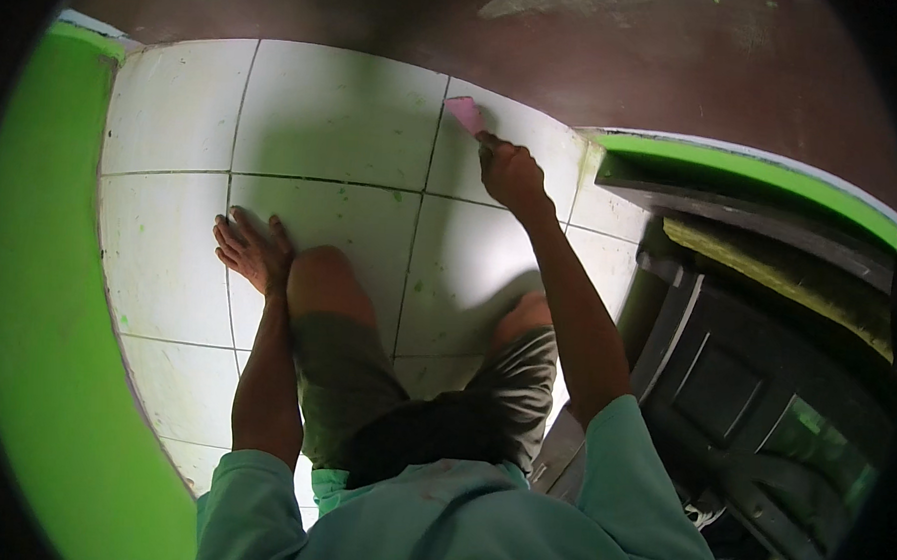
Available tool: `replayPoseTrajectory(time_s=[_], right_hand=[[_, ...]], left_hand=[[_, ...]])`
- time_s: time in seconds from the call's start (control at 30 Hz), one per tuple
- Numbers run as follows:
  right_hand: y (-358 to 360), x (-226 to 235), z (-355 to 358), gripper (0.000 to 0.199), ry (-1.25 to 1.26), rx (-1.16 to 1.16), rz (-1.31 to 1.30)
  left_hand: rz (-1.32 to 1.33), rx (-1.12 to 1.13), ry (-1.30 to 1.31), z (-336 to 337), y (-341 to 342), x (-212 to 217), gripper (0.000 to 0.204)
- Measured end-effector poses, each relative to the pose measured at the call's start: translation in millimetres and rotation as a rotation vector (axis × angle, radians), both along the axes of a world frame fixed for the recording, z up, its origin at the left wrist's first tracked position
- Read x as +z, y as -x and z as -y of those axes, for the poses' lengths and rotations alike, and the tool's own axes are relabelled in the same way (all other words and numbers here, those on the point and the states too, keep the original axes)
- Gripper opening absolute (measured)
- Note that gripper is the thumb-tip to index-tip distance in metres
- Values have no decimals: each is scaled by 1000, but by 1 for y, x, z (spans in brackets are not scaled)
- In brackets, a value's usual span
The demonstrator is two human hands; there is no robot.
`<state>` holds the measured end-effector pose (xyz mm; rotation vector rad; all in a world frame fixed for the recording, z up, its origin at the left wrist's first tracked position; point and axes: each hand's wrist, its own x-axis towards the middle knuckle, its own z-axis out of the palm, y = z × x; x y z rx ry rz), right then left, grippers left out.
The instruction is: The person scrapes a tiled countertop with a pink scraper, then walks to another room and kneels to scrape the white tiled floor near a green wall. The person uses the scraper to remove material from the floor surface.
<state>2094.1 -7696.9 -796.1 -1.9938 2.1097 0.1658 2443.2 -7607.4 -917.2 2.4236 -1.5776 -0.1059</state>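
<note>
My right hand (513, 171) is closed round the handle of a scraper (465, 113) with a flat pinkish blade. The blade lies over a white floor tile, by the grout line near the far wall; whether it touches the tile I cannot tell. Most of the handle is hidden in my fist. My left hand (256, 253) rests flat on the tiled floor (159, 257) with its fingers spread, next to my left knee. Small green specks (417, 286) dot several of the tiles.
A bright green wall (38, 282) runs along the left side. A brown wall (380, 12) stands at the far side. On the right are a dark panelled cabinet (724, 382) and a yellowish rolled or folded piece (779, 279) under a dark shelf.
</note>
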Motion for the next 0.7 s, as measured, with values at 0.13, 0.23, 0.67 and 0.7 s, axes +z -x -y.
replayPoseTrajectory(time_s=[0.13,0.23,0.67,0.7], right_hand=[[-34,21,8,33,-281,12,46],[-55,20,-14,35,-302,-13,113],[-64,18,35,30,-175,53,78],[-69,14,37,31,-177,45,27]], left_hand=[[-13,13,-29,-3,-7,6,70],[-8,24,-42,-2,-8,10,69],[6,17,-44,2,0,13,67],[11,23,-47,2,-1,13,67]])
